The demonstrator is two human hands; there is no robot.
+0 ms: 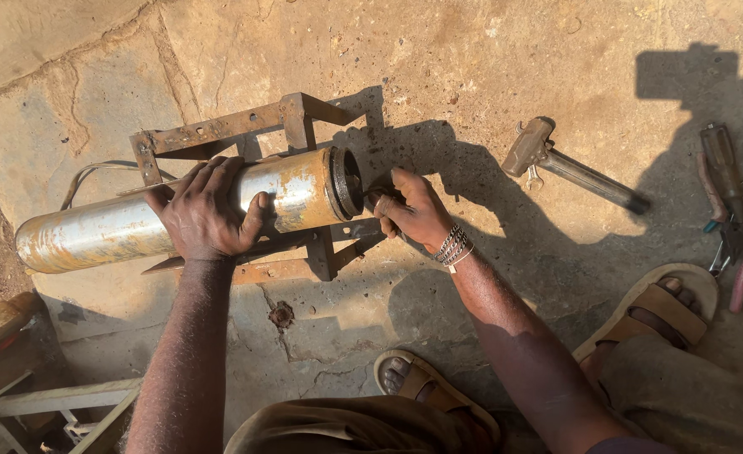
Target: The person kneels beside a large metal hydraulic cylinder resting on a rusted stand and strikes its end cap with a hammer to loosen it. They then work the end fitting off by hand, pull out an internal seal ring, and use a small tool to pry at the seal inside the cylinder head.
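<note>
While the metal cylinder [178,219] lies across a rusty angle-iron frame [220,130] on the cracked concrete floor [472,50], both hands work at it.

Head view: left hand [206,210] spreads over the cylinder's middle, grip wrapped around the barrel, thumb toward the open end. Right hand [415,210] sits just beside the dark collar [348,182] at that end, fingers closed on a small dark part I cannot make out. Bare floor lies open beyond the frame; a heavy hammer-like tool [569,164] rests well apart to the right, hand tools [737,210] at the right edge, sandalled feet [666,307] near below.
</note>
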